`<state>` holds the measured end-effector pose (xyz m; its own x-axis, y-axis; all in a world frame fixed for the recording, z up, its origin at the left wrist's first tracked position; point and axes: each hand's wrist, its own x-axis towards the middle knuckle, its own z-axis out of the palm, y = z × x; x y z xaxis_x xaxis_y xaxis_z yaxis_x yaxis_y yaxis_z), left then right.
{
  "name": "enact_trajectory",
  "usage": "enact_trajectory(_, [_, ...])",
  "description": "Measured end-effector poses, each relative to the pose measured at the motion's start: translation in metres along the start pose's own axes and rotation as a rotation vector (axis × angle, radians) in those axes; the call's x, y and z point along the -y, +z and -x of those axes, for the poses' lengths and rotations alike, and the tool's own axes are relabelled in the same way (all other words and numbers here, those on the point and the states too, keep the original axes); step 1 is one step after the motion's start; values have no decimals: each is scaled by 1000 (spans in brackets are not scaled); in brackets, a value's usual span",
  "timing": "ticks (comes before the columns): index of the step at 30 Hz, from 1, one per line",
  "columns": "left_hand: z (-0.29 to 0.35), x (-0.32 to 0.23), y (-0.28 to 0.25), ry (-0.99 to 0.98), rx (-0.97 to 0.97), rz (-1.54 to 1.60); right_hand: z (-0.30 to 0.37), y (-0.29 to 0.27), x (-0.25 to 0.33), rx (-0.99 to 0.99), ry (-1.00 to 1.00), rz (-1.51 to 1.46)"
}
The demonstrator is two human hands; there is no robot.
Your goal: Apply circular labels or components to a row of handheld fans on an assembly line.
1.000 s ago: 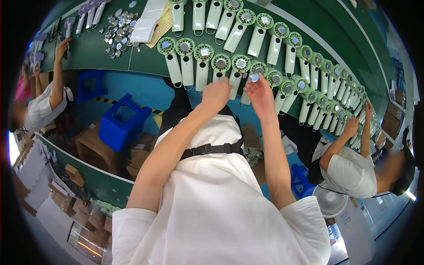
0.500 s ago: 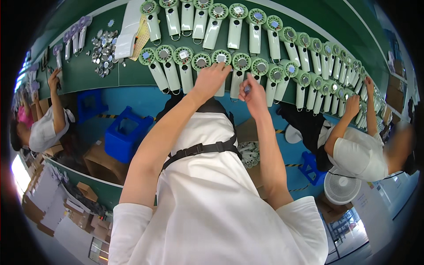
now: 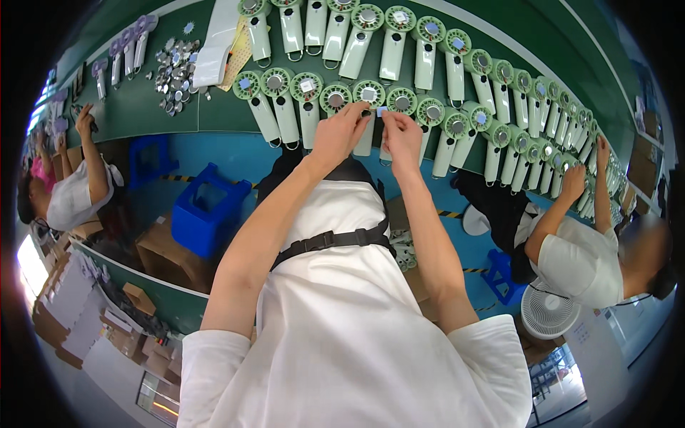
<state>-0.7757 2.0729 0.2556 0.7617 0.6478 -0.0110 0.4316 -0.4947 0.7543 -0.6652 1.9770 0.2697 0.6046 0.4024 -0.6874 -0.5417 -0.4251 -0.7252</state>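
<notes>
My left hand [image 3: 340,135] is closed beside a light green handheld fan [image 3: 369,92], with its thumb and forefinger pinched together below the fan's round head. Whatever those fingertips hold is hidden. Close by on the right, my right hand [image 3: 402,137] pinches a small bluish square pad [image 3: 381,111] between thumb and fingers. The fan lies face up with a grey square on its metal hub; its pale handle runs toward me between my hands. Another handheld fan [image 3: 402,102], with a bare round metal hub, lies just beyond my right hand.
Two rows of similar fans cover the green table [image 3: 228,114]. Loose metal discs [image 3: 178,71] lie in a pile at left, near a white sheet [image 3: 217,53]. A co-worker [image 3: 585,250] handles fans at right; another person [image 3: 78,189] works at left. A blue stool [image 3: 207,214] stands below.
My right hand has moved left and up toward my left hand, and the bluish square now shows at its fingertips. My left fingers have drawn down off the fan's hub.
</notes>
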Motion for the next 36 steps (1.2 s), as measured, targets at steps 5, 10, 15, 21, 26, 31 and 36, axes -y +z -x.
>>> enact_trajectory(5, [2, 7, -3, -25, 25, 2, -15, -1, 3, -43, -414, 441])
enact_trajectory(10, [3, 4, -2, -98, 31, 39, -27, 3, 21, -27, -551, 601])
enact_trajectory(15, [0, 3, -1, -188, -29, 160, -29, -3, 26, 137, -360, 385])
enact_trajectory(21, [-7, -12, -2, -193, -12, 189, -17, 1, 30, 169, -75, 169])
enact_trajectory(26, [-9, -7, 8, -227, -88, 219, -12, 4, 33, 210, -69, 48])
enact_trajectory(31, [-17, -2, 2, -477, 53, 552, -26, -3, 20, 159, -330, 340])
enact_trajectory(36, [-16, 12, 6, -472, 92, 703, -24, 5, 26, 240, -152, 215])
